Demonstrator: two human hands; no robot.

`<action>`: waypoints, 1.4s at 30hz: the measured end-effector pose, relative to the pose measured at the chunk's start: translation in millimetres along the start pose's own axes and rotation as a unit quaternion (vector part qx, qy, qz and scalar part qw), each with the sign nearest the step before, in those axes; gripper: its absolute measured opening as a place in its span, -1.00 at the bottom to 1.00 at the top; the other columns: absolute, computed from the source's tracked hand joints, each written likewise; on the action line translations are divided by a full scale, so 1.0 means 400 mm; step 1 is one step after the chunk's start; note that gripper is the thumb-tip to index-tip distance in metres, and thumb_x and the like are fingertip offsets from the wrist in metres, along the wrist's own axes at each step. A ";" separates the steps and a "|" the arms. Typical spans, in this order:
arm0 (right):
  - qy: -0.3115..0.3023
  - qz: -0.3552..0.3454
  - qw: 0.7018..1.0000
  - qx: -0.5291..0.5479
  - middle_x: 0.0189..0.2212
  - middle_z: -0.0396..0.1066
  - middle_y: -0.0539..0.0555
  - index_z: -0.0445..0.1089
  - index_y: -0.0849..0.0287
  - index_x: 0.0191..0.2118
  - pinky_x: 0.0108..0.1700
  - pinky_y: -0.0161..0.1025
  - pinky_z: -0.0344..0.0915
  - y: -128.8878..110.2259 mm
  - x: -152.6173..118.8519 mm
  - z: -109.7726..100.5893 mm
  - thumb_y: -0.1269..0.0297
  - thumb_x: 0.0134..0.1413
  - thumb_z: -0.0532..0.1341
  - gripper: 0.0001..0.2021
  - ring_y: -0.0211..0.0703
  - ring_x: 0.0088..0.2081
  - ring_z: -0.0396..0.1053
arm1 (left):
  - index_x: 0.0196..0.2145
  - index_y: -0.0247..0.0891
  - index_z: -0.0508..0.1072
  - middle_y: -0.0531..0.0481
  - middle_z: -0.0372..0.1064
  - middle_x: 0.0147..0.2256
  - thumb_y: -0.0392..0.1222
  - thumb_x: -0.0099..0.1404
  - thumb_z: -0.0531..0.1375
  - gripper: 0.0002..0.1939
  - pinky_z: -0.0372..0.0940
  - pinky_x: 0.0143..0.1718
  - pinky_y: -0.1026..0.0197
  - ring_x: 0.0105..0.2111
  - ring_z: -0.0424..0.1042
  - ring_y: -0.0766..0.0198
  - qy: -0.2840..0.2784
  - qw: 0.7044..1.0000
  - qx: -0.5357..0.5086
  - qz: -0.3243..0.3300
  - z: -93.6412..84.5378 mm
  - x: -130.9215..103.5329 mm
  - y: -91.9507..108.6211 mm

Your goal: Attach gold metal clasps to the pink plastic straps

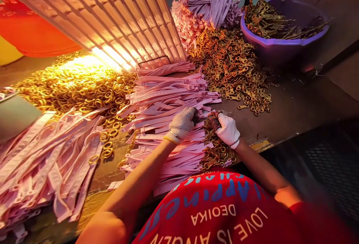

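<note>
The left hand (183, 120), in a pale dotted glove with a yellow cuff, is held with its back up and its fingers bent inward over the straps (168, 118). Its dark fingertips are mostly hidden, so I cannot tell whether they grasp anything. The right hand (227, 128), in a white glove with dark red fingertips, faces it, just beside it. Its fingers are curled in too, thumb along the near side; whether they pinch a piece or are only folded, I cannot tell.

The straps, pink and flat, lie crosswise in a long overlapping row beneath the left hand and on both sides of it, their right ends reaching toward the right hand. Below the right hand, a small heap of gold clasps (217, 148) sits against those ends.

Beyond the hands, a larger clasp pile (231, 64) spreads over the dark table (316, 101). To the left of the row lie many gold rings (81, 85), brightly lit, with a few strays nearer the person; more pink straps (56, 161) are bunched at the near left.

Farther out, a ribbed panel (120, 15) leans over the rings, with a red tub (33, 34) at its left. At the back, a strap heap (207, 8) stands near a purple basin (283, 42) holding metal pieces (266, 19).
</note>
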State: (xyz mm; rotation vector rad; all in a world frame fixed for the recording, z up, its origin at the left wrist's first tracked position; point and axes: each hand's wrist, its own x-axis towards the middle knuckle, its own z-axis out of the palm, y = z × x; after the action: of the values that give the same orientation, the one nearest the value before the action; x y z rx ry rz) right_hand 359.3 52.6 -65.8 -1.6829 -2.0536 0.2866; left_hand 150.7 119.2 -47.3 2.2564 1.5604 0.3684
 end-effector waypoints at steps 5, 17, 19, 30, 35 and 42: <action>0.040 -0.008 0.999 0.030 -0.16 0.59 0.23 0.44 0.26 0.08 0.00 -0.19 0.34 0.001 0.003 -0.006 0.35 0.36 0.09 -0.71 0.02 -0.11 0.52 | -0.23 -0.22 0.54 -0.17 0.48 -0.16 -0.39 0.22 0.17 -0.79 0.36 -0.16 0.11 -0.14 0.52 0.03 0.025 0.999 -0.047 -0.006 -0.019 -0.020 0.011; -0.173 -0.128 0.973 -0.088 -0.20 0.56 0.20 0.45 0.18 -0.05 -0.15 -0.19 0.31 -0.198 -0.018 -0.076 0.42 0.15 0.19 -0.75 0.03 -0.17 0.46 | -0.51 -0.18 0.22 0.16 0.08 -0.69 0.28 0.34 0.20 -0.48 -0.08 -0.72 0.35 -0.74 0.05 0.42 -0.075 0.851 -0.495 -0.159 -0.083 -0.236 0.059; -0.196 -0.134 0.965 -0.111 -0.20 0.57 0.23 0.46 0.21 -0.04 -0.21 -0.17 0.29 -0.208 -0.017 -0.080 0.36 0.17 0.20 -0.75 0.06 -0.17 0.47 | -0.50 -0.18 0.24 0.17 0.08 -0.71 0.24 0.37 0.19 -0.51 -0.08 -0.71 0.34 -0.75 0.04 0.41 -0.067 0.868 -0.469 -0.151 -0.068 -0.244 0.061; -0.236 -0.133 0.953 -0.138 -0.14 0.57 0.24 0.42 0.26 -0.02 -0.20 -0.17 0.26 -0.197 -0.009 -0.084 0.45 0.22 0.15 -0.76 0.06 -0.12 0.51 | -0.41 -0.19 0.34 0.18 0.10 -0.65 0.18 0.28 0.23 -0.62 -0.04 -0.70 0.33 -0.72 0.04 0.40 -0.151 0.874 -0.449 -0.110 -0.041 -0.215 0.028; -0.244 -0.129 0.950 -0.148 -0.14 0.57 0.25 0.43 0.27 -0.04 -0.15 -0.18 0.28 -0.199 -0.001 -0.082 0.48 0.18 0.15 -0.75 0.07 -0.09 0.51 | -0.42 -0.24 0.50 -0.01 0.48 -0.46 0.03 0.24 0.29 -0.73 0.31 -0.39 0.24 -0.46 0.40 0.22 -0.096 0.924 -0.369 -0.015 -0.015 -0.206 0.005; -0.252 -0.094 0.958 -0.104 -0.02 0.54 0.26 0.40 0.29 0.08 -0.01 -0.23 0.30 -0.203 0.019 -0.092 0.47 0.22 0.16 -0.68 0.01 0.01 0.48 | -0.36 -0.25 0.49 -0.01 0.46 -0.47 0.06 0.36 0.17 -0.68 0.26 -0.46 0.26 -0.52 0.35 0.27 -0.031 0.920 -0.390 -0.033 0.007 -0.241 0.007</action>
State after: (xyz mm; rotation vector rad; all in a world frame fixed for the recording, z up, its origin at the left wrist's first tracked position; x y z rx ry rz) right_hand 305.1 36.8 3.9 -1.6357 -2.6803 0.4914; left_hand 120.5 27.5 -48.9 1.5691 1.1561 0.7379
